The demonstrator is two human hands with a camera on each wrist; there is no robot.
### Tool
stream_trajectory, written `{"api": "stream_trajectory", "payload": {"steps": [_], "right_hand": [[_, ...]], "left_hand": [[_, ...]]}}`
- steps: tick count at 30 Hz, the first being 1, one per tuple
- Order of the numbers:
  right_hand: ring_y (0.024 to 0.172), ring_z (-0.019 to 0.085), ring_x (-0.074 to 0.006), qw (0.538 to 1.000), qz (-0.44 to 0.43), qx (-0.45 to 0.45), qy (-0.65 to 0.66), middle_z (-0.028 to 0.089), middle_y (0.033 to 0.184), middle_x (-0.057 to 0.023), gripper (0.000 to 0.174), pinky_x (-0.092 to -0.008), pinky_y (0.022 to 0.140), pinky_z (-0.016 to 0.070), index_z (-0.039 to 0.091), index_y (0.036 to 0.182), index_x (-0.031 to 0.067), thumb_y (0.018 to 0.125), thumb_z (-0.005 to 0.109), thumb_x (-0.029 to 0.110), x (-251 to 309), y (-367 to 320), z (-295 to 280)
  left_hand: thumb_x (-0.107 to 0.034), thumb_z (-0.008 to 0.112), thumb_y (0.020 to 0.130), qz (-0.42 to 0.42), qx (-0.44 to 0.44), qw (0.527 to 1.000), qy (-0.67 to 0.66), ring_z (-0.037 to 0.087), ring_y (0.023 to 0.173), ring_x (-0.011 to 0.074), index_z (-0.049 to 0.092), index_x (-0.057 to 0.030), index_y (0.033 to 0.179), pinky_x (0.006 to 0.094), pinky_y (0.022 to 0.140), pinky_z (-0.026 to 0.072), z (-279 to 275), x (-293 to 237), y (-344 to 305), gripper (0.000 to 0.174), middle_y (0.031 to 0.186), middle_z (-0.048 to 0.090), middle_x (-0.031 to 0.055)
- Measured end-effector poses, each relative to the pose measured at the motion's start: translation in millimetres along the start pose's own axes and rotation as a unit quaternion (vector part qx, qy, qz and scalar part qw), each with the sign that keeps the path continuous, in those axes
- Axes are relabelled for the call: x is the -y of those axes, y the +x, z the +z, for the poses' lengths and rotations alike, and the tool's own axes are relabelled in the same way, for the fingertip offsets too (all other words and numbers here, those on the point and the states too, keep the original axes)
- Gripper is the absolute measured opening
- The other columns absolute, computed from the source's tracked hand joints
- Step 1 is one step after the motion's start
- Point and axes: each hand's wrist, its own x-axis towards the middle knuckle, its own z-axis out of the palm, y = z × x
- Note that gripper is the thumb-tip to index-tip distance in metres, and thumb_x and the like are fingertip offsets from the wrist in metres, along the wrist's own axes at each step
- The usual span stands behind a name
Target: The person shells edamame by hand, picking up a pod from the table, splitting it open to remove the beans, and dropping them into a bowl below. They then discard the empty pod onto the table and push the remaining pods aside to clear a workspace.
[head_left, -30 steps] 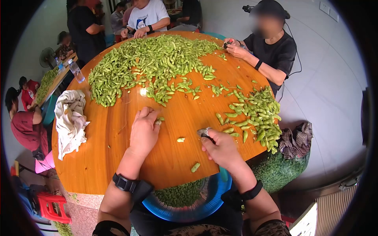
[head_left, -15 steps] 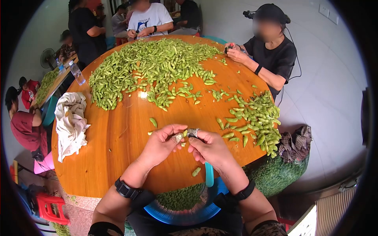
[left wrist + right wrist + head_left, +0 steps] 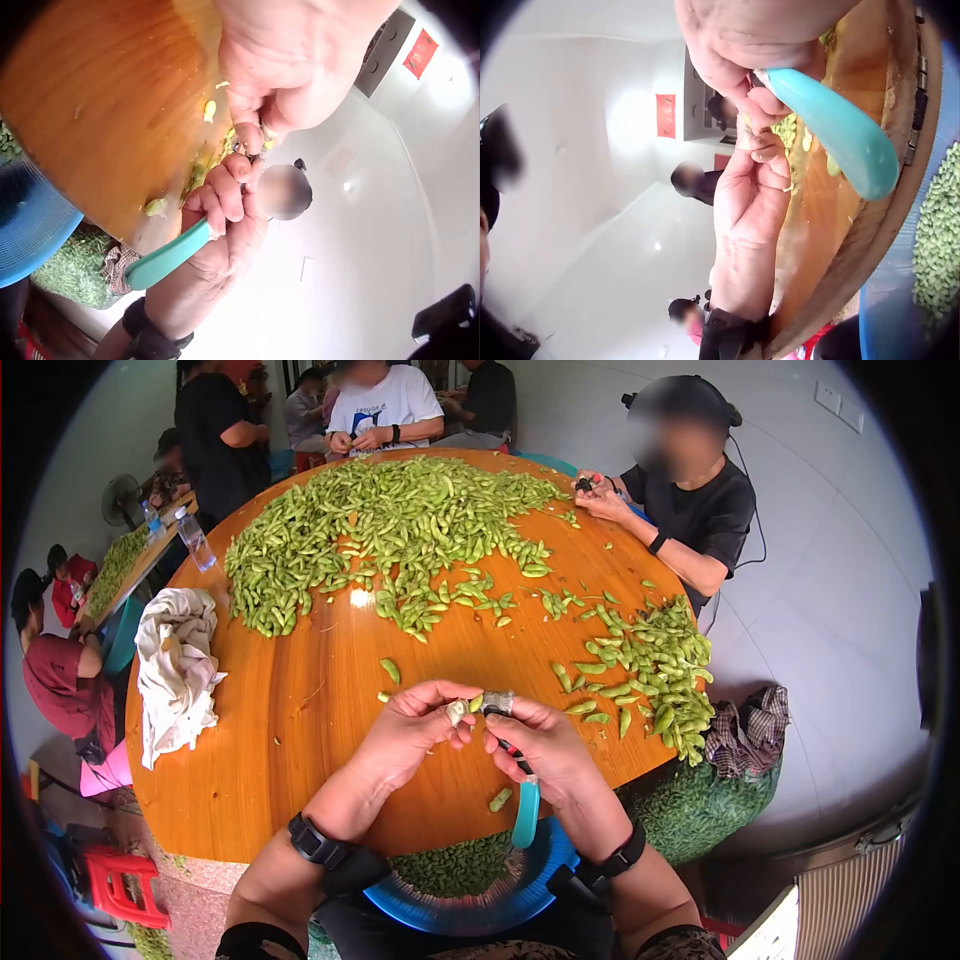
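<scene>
In the head view my left hand [image 3: 405, 735] pinches a green soybean pod [image 3: 476, 703] between thumb and fingertips, with a whitish wrap over the thumb tip. My right hand [image 3: 548, 748] meets it fingertip to fingertip and grips a small tool whose curved teal handle [image 3: 526, 815] sticks out below the palm. Silvery wrapping [image 3: 498, 702] covers a right fingertip beside the pod. Fingers hide the tool's working end. A loose pod [image 3: 500, 799] lies on the table below the hands, and another pod [image 3: 390, 671] lies beyond the left hand.
A large heap of pods [image 3: 390, 520] covers the far wooden table [image 3: 240, 760]; a smaller pile [image 3: 655, 670] lies right. Below the near edge, a blue basin [image 3: 550, 870] holds shelled beans [image 3: 939, 232]. A white cloth [image 3: 178, 670] lies left. People sit around.
The left hand has come right from the table with a pod and met the right hand. The teal handle has swung down into view below the right palm.
</scene>
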Motion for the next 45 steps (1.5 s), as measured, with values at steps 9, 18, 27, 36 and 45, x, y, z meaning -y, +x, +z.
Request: {"api": "stream_trajectory", "payload": {"steps": [9,18,27,36,45], "right_hand": [[0.045,0.047,-0.0056,0.997,-0.019,-0.015,-0.078,0.057,0.072,-0.0016,0.015,-0.0188,0.037,0.0308,0.062,0.100,0.0019,0.096,0.051,0.011,8,-9,11],[0.045,0.048,-0.0060,0.998,-0.008,-0.011,-0.062,0.058,0.072,-0.0024,0.012,-0.0191,0.037,0.0310,0.060,0.100,0.0025,0.096,0.050,0.010,1,-1,2],[0.047,0.048,-0.0050,0.994,-0.006,-0.032,-0.104,0.058,0.075,-0.0021,0.017,-0.0179,0.038,0.0324,0.061,0.106,0.0024,0.096,0.050,0.010,7,-7,14],[0.045,0.045,-0.0046,0.999,-0.023,-0.011,-0.045,0.055,0.069,0.0000,0.010,-0.0190,0.036,0.0300,0.059,0.093,0.0045,0.095,0.052,0.010,-3,0,8],[0.050,0.049,-0.0034,0.950,-0.124,-0.066,-0.279,0.056,0.067,0.0020,0.009,-0.0185,0.043,0.0380,0.064,0.096,0.0050,0.092,0.056,0.009,-1,-12,13]], "left_hand": [[-0.002,0.049,0.095,0.093,-0.029,0.987,0.128,0.058,0.075,0.0082,0.063,-0.0023,0.111,0.0221,0.069,0.0492,11,7,0,0.021,0.091,0.064,0.0033],[-0.007,0.055,0.094,-0.013,-0.012,1.000,-0.021,0.060,0.074,0.0094,0.064,-0.0039,0.110,0.0228,0.068,0.0489,5,9,-3,0.018,0.091,0.064,0.0030],[0.002,0.046,0.095,0.063,-0.040,0.996,0.048,0.058,0.074,0.0080,0.063,-0.0014,0.108,0.0216,0.070,0.0501,8,8,-1,0.021,0.090,0.062,0.0038],[-0.002,0.055,0.092,-0.067,-0.036,0.992,-0.097,0.061,0.075,0.0127,0.062,-0.0018,0.110,0.0230,0.069,0.0504,-3,1,-4,0.019,0.092,0.065,0.0060],[0.002,0.059,0.080,0.244,-0.063,0.786,0.564,0.062,0.085,0.0387,0.055,-0.0035,0.111,0.0422,0.070,0.0520,24,-1,-14,0.032,0.093,0.062,0.0187]]}}
